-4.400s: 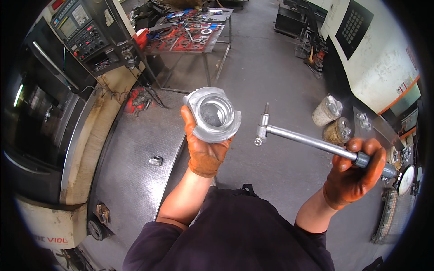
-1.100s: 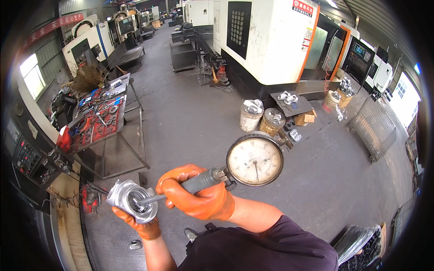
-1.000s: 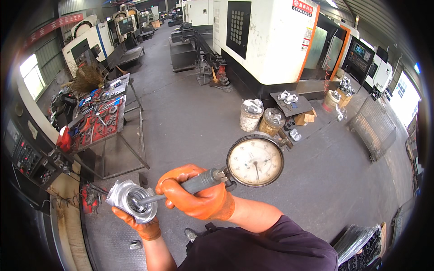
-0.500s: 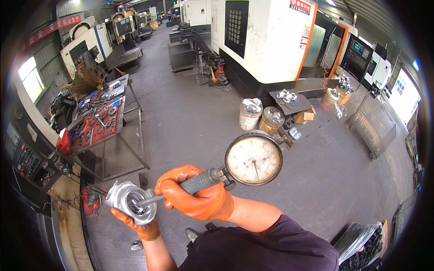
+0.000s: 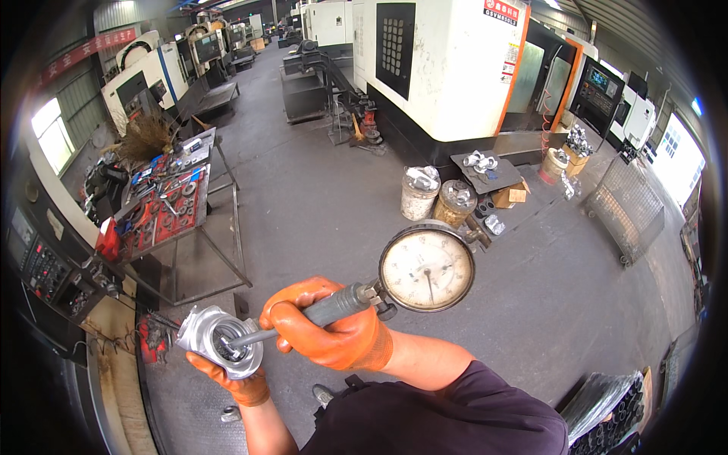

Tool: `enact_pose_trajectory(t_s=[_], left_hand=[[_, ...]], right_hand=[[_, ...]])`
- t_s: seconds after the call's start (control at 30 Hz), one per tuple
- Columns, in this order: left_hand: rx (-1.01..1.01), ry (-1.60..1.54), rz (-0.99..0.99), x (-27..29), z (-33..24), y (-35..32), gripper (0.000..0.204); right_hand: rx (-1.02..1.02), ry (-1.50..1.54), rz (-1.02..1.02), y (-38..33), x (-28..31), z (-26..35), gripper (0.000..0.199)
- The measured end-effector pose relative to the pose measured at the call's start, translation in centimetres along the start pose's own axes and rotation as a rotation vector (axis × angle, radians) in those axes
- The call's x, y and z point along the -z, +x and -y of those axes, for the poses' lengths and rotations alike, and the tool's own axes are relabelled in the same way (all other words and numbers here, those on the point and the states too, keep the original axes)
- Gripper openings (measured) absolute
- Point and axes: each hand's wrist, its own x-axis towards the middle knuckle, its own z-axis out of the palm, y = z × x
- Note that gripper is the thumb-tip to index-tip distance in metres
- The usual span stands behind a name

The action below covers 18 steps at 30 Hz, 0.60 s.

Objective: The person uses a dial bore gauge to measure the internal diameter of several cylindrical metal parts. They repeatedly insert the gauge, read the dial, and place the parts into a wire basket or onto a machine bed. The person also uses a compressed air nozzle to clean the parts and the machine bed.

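In an orange glove, my left hand (image 5: 236, 381) grips a shiny silver metal part (image 5: 203, 331) with a round bore from beneath. My right hand (image 5: 322, 327), gloved the same way, is wrapped around the grey handle of a dial bore gauge (image 5: 427, 267). The gauge lies slantwise, its thin stem running down to the left and its measuring tip inside the part's bore. Its round white dial, black-rimmed, faces up beyond my right wrist, and the needle points down. My left fingers under the part are partly hidden.
On the left, a tool table (image 5: 171, 208) bears rings and hand tools beside a machine control panel (image 5: 53, 265). Ahead stand buckets (image 5: 419, 199) of metal parts and a large white machine (image 5: 432, 76). A wire mesh cart (image 5: 626, 208) is at right, a crate of black rings (image 5: 614, 421) at lower right.
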Motion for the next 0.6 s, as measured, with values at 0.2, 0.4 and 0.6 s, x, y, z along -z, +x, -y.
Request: enact_pose_trajectory(t_s=[0.2, 0.4, 0.6], left_hand=[[0.087, -0.062, -0.086, -0.1, -0.3, -0.2, 0.090], [-0.028, -0.173, -0.024, -1.5, -0.4, -0.2, 0.080], [0.275, -0.528, -0.016, -0.9, -1.8, 1.3, 0.061]], right_hand=[[-0.156, 0.057, -0.010, -0.1, -0.3, 1.0, 0.009], [-0.161, 0.094, 0.001, -0.1, 0.5, 1.2, 0.021], [-0.146, 0.186, 0.014, 0.2, 1.1, 0.9, 0.038]])
